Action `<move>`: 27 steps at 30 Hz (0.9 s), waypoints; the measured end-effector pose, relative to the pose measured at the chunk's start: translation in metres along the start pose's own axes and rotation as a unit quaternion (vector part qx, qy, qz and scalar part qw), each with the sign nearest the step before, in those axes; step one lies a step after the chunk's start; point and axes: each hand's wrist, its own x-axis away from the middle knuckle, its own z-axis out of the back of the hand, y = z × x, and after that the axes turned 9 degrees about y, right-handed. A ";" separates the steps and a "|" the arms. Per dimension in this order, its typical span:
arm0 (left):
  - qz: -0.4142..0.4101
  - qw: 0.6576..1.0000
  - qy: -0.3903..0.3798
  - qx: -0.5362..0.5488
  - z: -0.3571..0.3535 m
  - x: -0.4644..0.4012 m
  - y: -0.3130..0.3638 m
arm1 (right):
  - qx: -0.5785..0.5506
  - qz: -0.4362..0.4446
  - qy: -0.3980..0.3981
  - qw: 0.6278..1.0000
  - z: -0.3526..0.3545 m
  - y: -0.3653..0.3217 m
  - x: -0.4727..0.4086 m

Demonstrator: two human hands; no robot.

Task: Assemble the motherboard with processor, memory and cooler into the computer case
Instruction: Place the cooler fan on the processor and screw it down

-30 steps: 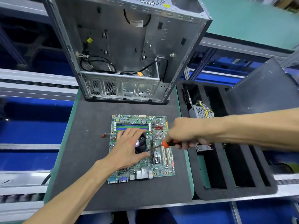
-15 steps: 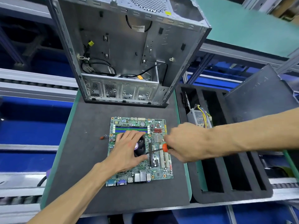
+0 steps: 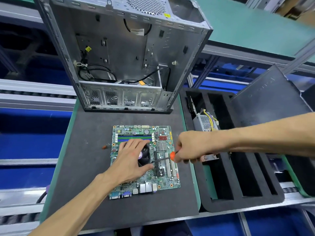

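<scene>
A green motherboard (image 3: 163, 178) lies flat on the dark mat (image 3: 88, 150), memory sticks (image 3: 134, 138) seated in its far slots. My left hand (image 3: 131, 159) rests spread over the black cooler fan (image 3: 144, 155) at the board's middle, hiding most of it. My right hand (image 3: 190, 146) grips an orange-handled screwdriver (image 3: 172, 156) whose shaft reaches left to the cooler's right edge, beside my left thumb. The open metal computer case (image 3: 122, 65) stands behind the board, loose black cables inside.
A black foam tray (image 3: 238, 184) with long slots sits to the right, holding a power supply (image 3: 205, 122) with yellow wires. A dark side panel (image 3: 272, 99) leans at its far right. Conveyor rails run on both sides.
The view has shifted slightly. My right hand with the screwdriver stays at the cooler's right edge, and my left hand keeps resting on the cooler.
</scene>
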 end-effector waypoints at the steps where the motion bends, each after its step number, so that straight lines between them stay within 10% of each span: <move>1: 0.000 1.000 0.000 0.000 0.000 0.000 0.000 | 0.170 0.106 0.072 0.977 -0.002 0.001 0.005; 4: -0.002 1.000 0.005 0.000 0.000 0.001 0.001 | 0.440 0.287 0.113 0.843 -0.010 -0.001 0.016; 6: -0.004 1.000 0.010 -0.002 -0.001 0.001 0.002 | 0.411 0.251 0.089 0.872 -0.013 -0.007 0.015; 10: -0.005 1.000 0.016 -0.005 -0.003 0.003 0.002 | -0.065 -0.062 -0.096 0.991 -0.015 -0.015 -0.006; 13: -0.006 1.000 0.020 -0.010 -0.005 0.003 0.003 | -0.398 -0.263 -0.201 0.856 -0.010 -0.011 -0.020; 17: -0.003 1.000 0.013 -0.004 -0.006 0.002 0.001 | -0.477 -0.306 -0.241 0.788 -0.005 -0.001 -0.019; 27: 0.000 1.000 -0.012 -0.010 0.001 0.001 0.000 | -0.177 -0.100 -0.124 0.971 -0.008 0.008 -0.010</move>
